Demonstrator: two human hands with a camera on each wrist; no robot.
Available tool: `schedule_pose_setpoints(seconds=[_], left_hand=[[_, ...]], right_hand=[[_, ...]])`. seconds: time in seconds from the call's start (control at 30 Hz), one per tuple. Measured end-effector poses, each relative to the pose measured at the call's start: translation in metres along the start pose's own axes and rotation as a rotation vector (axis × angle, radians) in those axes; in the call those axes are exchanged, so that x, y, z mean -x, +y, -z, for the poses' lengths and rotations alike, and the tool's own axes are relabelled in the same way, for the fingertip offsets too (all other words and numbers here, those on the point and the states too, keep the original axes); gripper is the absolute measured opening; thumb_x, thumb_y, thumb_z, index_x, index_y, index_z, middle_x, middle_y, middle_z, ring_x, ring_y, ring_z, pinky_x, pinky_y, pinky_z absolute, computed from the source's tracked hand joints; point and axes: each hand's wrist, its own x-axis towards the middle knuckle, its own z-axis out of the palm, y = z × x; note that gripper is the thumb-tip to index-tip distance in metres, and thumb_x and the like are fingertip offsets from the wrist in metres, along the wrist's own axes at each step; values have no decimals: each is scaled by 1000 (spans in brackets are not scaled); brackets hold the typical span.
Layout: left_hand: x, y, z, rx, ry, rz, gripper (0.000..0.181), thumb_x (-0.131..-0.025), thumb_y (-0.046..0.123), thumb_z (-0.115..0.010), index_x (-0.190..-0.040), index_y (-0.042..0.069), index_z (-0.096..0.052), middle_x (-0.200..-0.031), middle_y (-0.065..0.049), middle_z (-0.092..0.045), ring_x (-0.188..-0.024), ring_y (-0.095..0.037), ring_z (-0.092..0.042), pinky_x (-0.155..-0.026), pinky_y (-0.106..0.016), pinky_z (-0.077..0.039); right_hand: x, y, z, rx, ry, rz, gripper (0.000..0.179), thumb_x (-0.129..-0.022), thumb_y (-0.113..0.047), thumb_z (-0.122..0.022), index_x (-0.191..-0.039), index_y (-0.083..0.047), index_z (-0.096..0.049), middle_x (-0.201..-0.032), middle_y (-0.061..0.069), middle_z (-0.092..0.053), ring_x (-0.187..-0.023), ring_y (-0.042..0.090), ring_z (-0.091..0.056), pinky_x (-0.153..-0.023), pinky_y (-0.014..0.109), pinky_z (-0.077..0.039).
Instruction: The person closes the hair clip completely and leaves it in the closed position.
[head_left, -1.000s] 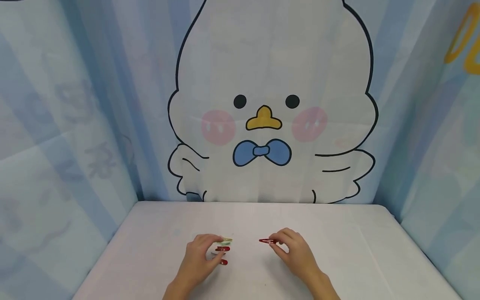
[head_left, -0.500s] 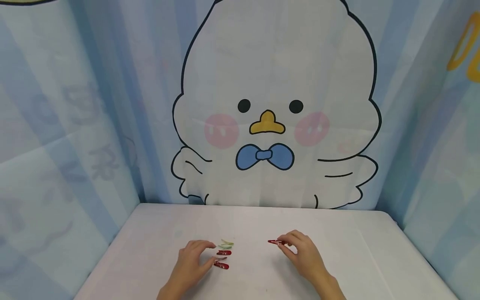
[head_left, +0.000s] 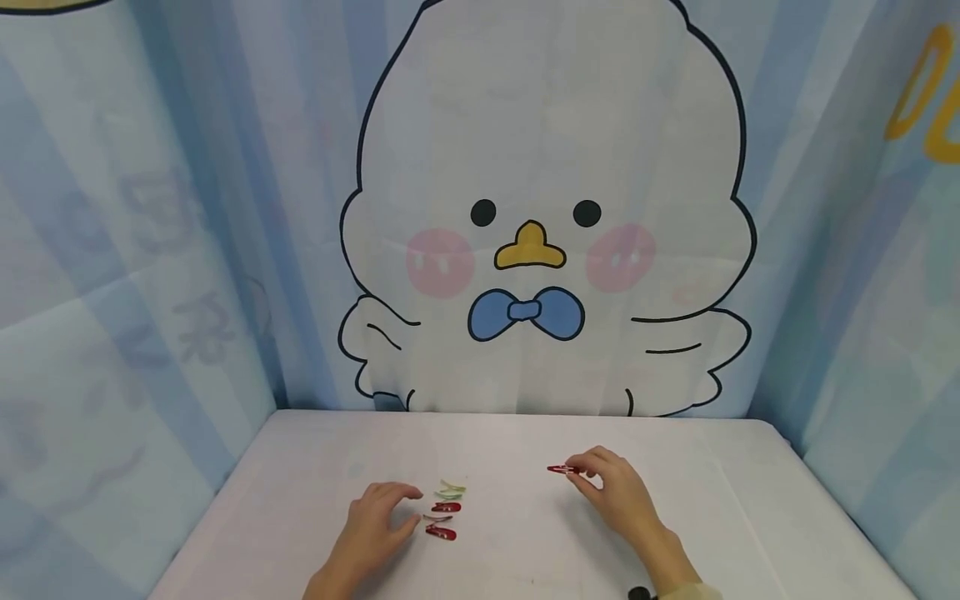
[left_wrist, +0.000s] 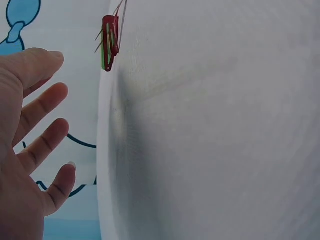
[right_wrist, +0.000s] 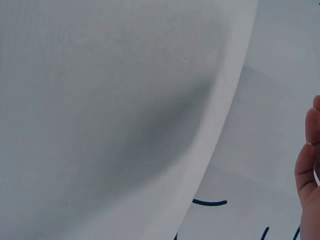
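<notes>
In the head view my right hand (head_left: pixel 622 500) pinches a red snap hair clip (head_left: pixel 559 469) between thumb and fingers, raised over the right half of the table. Only the edge of this hand (right_wrist: pixel 310 170) enters the right wrist view, where its clip is hidden. My left hand (head_left: pixel 371 527) has thumb and fingers parted, holding nothing, just left of a column of hair clips. Pale green clips (head_left: pixel 450 492) lie farthest away, then a red clip (head_left: pixel 447 507), a thin reddish one (head_left: pixel 438 518) and a nearer red clip (head_left: pixel 441 533). Spread fingers show on the left hand (left_wrist: pixel 35 115) in the left wrist view.
The white table (head_left: pixel 300 467) has its far edge against a curtain (head_left: pixel 555 108) printed with a white bird in a blue bow tie. More blue-striped curtain (head_left: pixel 112 350) hangs along both sides. A small black round thing (head_left: pixel 639 593) shows by the right sleeve.
My left hand has drawn back leftward from the clips, which stay on the table. The right hand has shifted right and slightly away from me, still pinching its red clip.
</notes>
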Motion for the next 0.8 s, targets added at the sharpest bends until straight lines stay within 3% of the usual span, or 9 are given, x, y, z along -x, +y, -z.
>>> schedule_pose_setpoints(seconds=[0.2, 0.5, 0.8], left_hand=[[-1, -2, 1, 15, -21, -10, 24, -83, 14, -82, -104, 20, -71, -105, 6, -69, -105, -23, -58, -79, -49, -43], [-2, -3, 2, 47, -48, 33, 23, -84, 13, -81, -105, 17, -71, -102, 6, -69, -104, -25, -58, -83, -55, -44], [-2, -6, 3, 48, -79, 52, 22, -85, 13, -80, -105, 17, -71, -102, 6, -69, -102, -25, -59, -84, -56, -44]], right_hand=[[2, 10, 1, -7, -40, -100, 25, -75, -2, -87, -91, -16, -75, -84, -11, -64, -73, 10, -59, -63, 29, -48], [4, 28, 5, 10, -168, -271, 19, -82, -7, -84, -94, -18, -75, -84, -12, -61, -76, 10, -57, -65, 30, -46], [4, 40, 4, -9, -263, -357, 13, -85, -10, -81, -94, -17, -74, -83, -11, -60, -75, 11, -56, -67, 32, -46]])
